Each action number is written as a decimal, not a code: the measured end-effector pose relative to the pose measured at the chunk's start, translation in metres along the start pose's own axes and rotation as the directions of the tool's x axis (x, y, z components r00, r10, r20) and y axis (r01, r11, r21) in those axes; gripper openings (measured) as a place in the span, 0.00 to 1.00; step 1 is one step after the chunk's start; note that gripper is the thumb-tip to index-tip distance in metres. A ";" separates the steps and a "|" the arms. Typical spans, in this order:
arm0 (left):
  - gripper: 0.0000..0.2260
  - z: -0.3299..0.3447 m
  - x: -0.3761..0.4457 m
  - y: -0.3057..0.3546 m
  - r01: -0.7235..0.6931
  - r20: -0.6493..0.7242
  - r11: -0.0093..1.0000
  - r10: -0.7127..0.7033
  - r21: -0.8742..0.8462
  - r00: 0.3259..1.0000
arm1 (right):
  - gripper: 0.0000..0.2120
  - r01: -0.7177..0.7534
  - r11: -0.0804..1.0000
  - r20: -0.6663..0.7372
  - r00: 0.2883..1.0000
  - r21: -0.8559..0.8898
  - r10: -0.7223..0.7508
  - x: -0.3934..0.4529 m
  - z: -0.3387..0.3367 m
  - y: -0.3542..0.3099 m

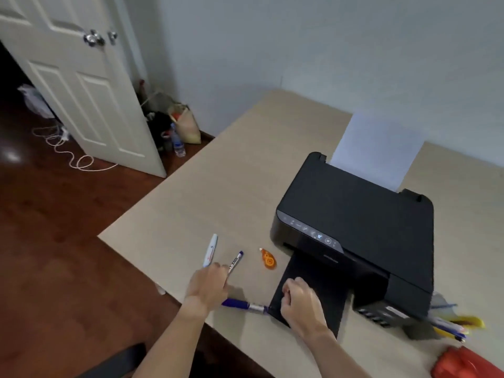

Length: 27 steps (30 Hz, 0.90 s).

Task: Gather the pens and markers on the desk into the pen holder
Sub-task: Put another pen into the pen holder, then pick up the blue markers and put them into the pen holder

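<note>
A white marker (210, 249) and a thin pen with a blue cap (236, 261) lie on the beige desk (218, 192) near its left edge. My left hand (208, 286) hovers over their near ends with curled fingers; whether it grips either one is hidden. A blue and silver pen (245, 305) lies between my hands. My right hand (300, 304) is a closed fist over the printer's black output tray (324, 271), just right of that pen's tip. A blurry pen holder (441, 304) with several yellow and blue pens (450, 327) sits behind the printer's right corner.
A black printer (362, 214) with white paper (379, 148) in its rear feed fills the desk's middle. An orange correction tape (268, 260) lies in front of it. A red object (463, 364) is at the near right. The door, bags and a cable are on the floor to the left.
</note>
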<state>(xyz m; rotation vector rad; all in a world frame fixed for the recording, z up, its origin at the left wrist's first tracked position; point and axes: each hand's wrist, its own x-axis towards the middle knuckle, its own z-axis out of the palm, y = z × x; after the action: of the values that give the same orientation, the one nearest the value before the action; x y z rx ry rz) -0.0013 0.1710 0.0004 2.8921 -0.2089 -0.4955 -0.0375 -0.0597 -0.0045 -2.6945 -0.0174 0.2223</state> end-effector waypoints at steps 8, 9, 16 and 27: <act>0.16 0.021 -0.002 -0.033 -0.087 0.189 0.993 0.100 -0.075 0.977 | 0.13 0.394 0.799 0.355 0.903 -0.455 -0.243 -0.002 0.063 -0.058; 0.17 0.023 -0.002 -0.033 -0.086 0.222 0.994 0.098 -0.061 0.970 | 0.14 0.368 0.806 0.339 0.914 -0.464 -0.222 -0.004 0.068 -0.060; 0.17 0.032 0.003 -0.034 -0.092 0.334 0.996 0.092 -0.016 0.938 | 0.19 0.215 0.885 0.301 0.949 -0.413 -0.090 -0.007 0.080 -0.061; 0.03 0.030 -0.002 -0.025 0.030 0.137 0.999 -0.026 -0.029 0.990 | 0.12 0.215 0.969 0.071 0.976 -0.120 -0.208 -0.067 0.066 -0.037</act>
<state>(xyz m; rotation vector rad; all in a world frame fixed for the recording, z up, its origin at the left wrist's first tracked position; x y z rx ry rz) -0.0110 0.1910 -0.0321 2.8368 -0.1795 -0.6966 -0.1135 -0.0011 -0.0372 -2.7848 -0.3464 0.2403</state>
